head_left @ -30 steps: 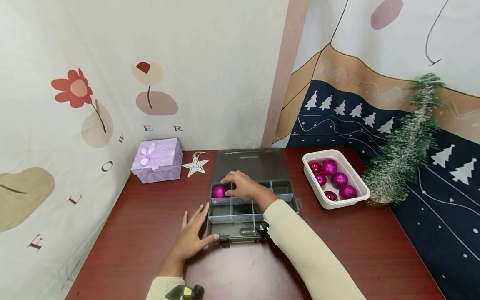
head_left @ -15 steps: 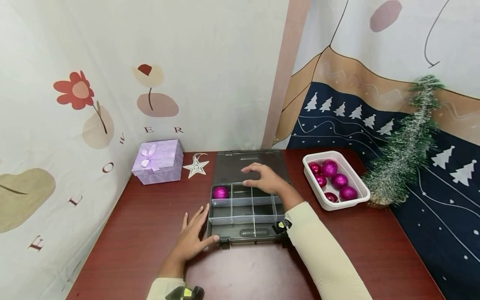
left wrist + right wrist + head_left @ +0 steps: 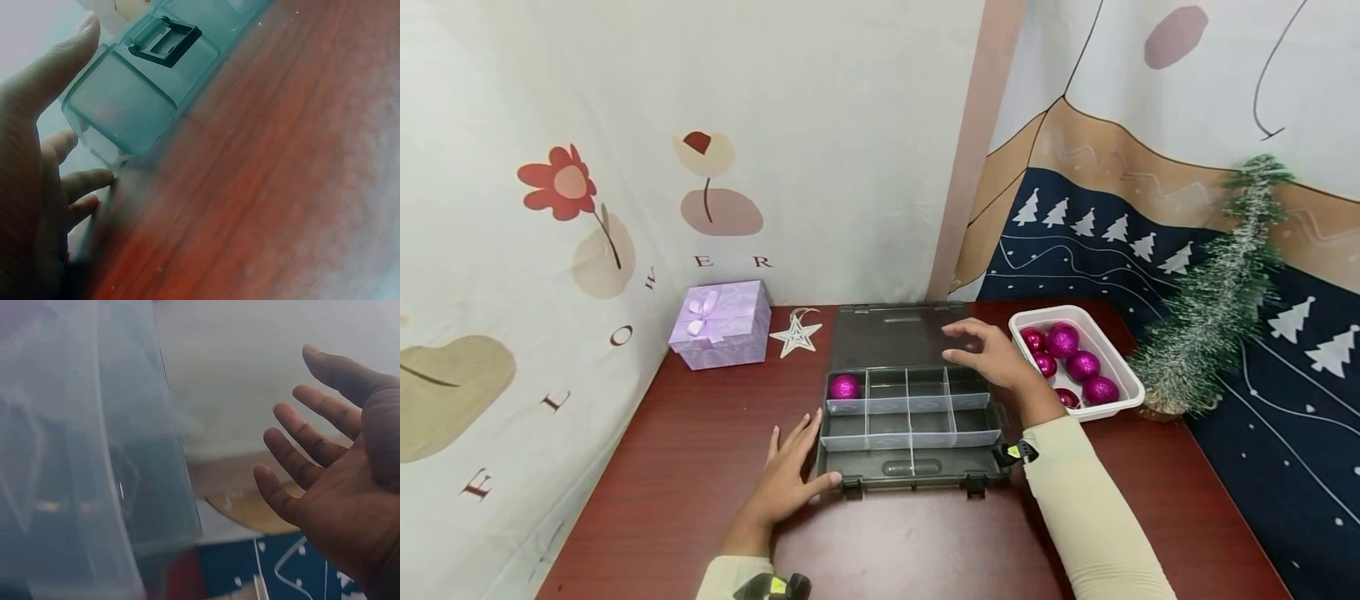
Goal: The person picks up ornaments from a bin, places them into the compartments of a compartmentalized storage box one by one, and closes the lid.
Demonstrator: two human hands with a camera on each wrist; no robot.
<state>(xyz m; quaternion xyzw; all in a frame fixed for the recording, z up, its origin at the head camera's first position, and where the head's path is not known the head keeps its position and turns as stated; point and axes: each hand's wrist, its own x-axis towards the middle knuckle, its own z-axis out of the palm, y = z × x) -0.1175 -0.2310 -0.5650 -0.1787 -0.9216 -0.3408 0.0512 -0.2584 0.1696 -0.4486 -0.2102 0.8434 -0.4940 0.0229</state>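
A dark see-through compartment box (image 3: 865, 462) lies on the table with its lid (image 3: 887, 337) folded back. One glittery magenta bauble (image 3: 845, 387) sits in its back left compartment. My left hand (image 3: 786, 477) rests against the box's left side, thumb at the front corner; the left wrist view shows the fingers (image 3: 89, 181) stretched along the wall by a black latch (image 3: 165, 42). Above the box's back right part hovers my right hand (image 3: 992, 354), fingers loosely bent and holding nothing. Just right of it stands a white tub (image 3: 1123, 403) with several magenta baubles (image 3: 1082, 366), some glittery, some shiny.
At the back left are a lilac gift box (image 3: 722, 325) with a bow and a white star ornament (image 3: 796, 334). A small frosted Christmas tree (image 3: 1217, 292) stands right of the tub. Printed cloth walls (image 3: 850, 150) border the table (image 3: 685, 483) behind and at the sides.
My right hand has let go of the glittery bauble in the back left compartment and moved right across the box, towards the tub. The left hand has stayed at the box's side.
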